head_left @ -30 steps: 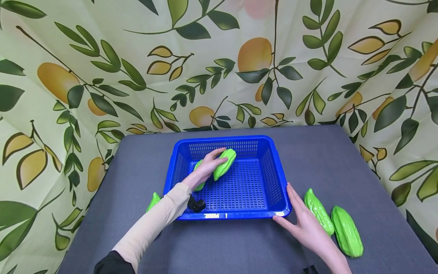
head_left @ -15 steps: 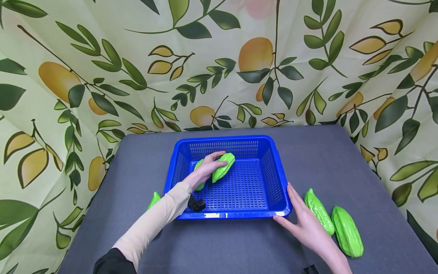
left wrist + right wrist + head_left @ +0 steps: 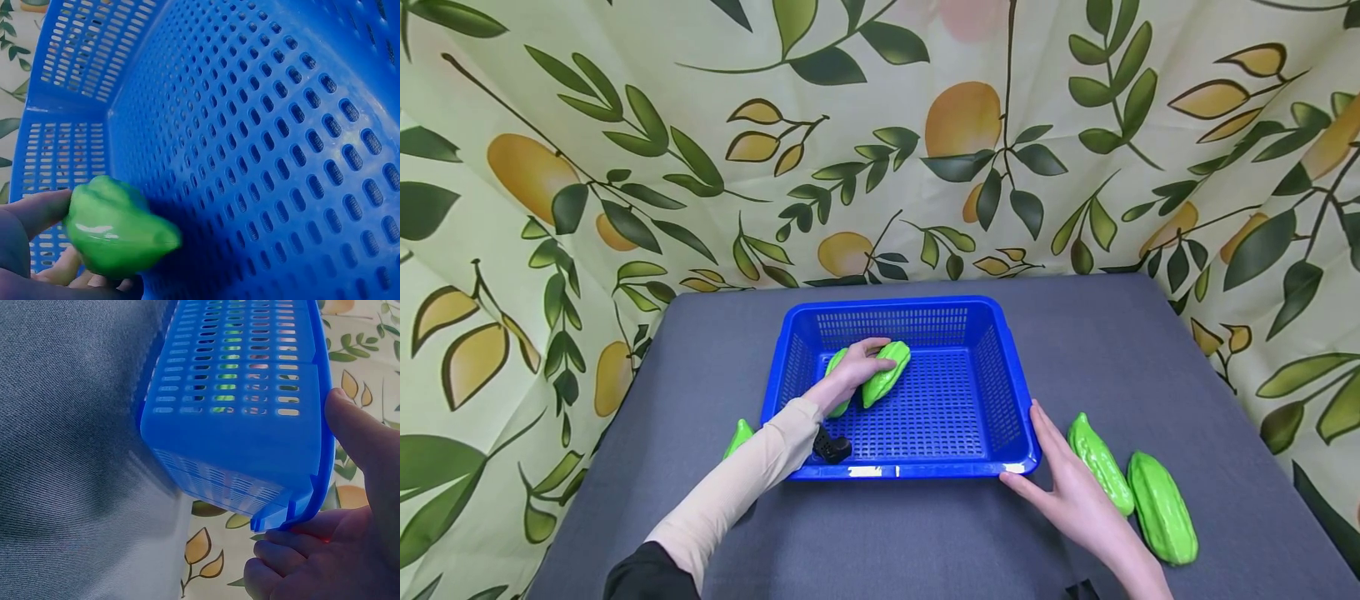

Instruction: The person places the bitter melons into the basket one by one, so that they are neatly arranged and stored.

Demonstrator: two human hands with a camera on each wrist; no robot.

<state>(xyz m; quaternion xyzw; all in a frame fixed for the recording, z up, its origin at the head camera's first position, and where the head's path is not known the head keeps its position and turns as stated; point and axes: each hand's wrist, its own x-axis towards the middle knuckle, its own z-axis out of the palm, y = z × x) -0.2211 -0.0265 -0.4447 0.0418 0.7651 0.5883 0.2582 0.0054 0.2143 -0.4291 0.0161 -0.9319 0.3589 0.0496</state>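
Observation:
Inside a blue plastic basket (image 3: 1007, 408), my left hand (image 3: 853, 367) holds a green bitter melon (image 3: 887, 377) between thumb and fingers. In the left wrist view the bitter melon (image 3: 112, 228) has its tip pointing over the slotted floor; whether it touches is unclear. Another green bitter melon (image 3: 837, 362) lies at the basket's left, partly hidden behind that hand. My right hand (image 3: 1070, 492) holds the basket's near right corner, thumb at the front rim and fingers along the right side. The right wrist view shows thumb and fingers on either side of the corner.
Two bitter melons, one nearer the basket (image 3: 1099, 462) and one farther right (image 3: 1161, 508), lie on the grey tabletop (image 3: 910, 542). The end of another bitter melon (image 3: 740, 437) shows behind my left forearm. A leaf-patterned cloth (image 3: 865, 150) hangs behind and beside the table.
My left hand has lowered the bitter melon slightly inside the basket, toward the near left. The right hand and the basket keep their place.

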